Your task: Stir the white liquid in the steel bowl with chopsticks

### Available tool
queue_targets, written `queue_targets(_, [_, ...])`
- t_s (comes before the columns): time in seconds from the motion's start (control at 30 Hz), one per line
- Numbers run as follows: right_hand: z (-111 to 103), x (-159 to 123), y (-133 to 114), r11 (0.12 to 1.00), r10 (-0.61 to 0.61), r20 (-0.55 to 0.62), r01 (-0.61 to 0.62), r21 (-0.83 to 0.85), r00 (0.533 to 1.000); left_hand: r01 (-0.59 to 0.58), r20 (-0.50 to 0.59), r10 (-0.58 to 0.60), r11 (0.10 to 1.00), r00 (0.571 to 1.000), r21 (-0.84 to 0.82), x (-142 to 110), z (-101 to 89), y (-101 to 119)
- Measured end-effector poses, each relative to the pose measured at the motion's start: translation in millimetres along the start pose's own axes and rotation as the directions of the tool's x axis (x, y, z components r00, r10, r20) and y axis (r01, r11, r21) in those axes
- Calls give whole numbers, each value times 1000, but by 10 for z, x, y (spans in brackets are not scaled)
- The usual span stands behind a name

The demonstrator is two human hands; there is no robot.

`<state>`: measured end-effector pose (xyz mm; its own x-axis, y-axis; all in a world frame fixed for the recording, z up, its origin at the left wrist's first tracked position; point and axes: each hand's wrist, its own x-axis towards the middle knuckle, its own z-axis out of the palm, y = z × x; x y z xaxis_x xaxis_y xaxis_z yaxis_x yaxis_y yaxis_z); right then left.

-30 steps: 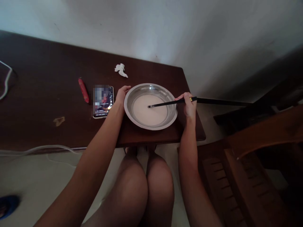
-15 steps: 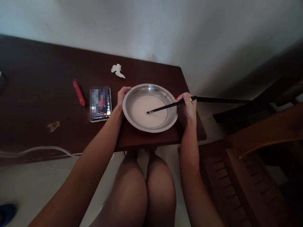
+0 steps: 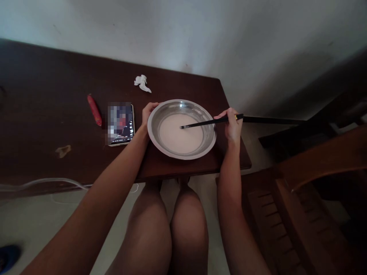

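A wide metal bowl (image 3: 153, 133) stands near the front edge of the dark wooden table. Pale, milky liquid (image 3: 179, 141) covers its bottom. My left hand (image 3: 147, 113) grips the bowl's left rim, with part of the fingers hidden behind it. On the other side, my right hand (image 3: 233, 124) is closed around black chopsticks (image 3: 200, 123), held close together, so I cannot tell their number. They slant over the right rim, and their tips meet the liquid near the bowl's middle.
Left of the bowl lies a phone (image 3: 122, 124) with a lit screen, beside a red wrapped stick (image 3: 94, 110). Crumpled white tissue (image 3: 142, 83) rests behind. A white cable (image 3: 57, 180) runs along the table's front edge (image 3: 183, 173). A wooden chair (image 3: 275, 214) stands at right.
The chopsticks' tips have shifted slightly right and away from me in the liquid. My right hand has moved a little right. My left hand stays on the rim.
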<state>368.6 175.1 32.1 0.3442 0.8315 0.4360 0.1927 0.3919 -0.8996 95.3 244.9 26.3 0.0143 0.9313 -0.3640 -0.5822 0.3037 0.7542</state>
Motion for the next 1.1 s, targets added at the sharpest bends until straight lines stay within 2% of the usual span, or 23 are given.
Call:
queue_targets(0.07, [0,7,7,1000,19,-25,-19,0,999,7,5,-7,1000,1000,-1,3,0,-4])
queue_targets(0.23, [13,11,6,1000,26,66,-25,-11,997,32,31,-31,999,999,-9,15,-5,18])
queue_targets(0.4, [6,-3,-21,1000,-5,-17,5,-19,1000,69,13,-69,998,998,-14,30,11,51])
queue_targets(0.57, [5,-23,-26,998,10,74,-5,-68,997,61,-13,-62,998,998,-20,30,30,74])
queue_targets(0.73, [14,-16,-53,999,-23,-62,20,-43,998,58,25,-58,998,998,1,62,-2,49])
queue_targets(0.9, [26,-27,-53,998,11,46,-9,-55,999,48,49,-49,999,998,11,75,-3,39])
queue_targets(1.1, [-1,1,-5,1000,-3,-90,1,-21,996,29,74,-30,999,997,17,59,36,51])
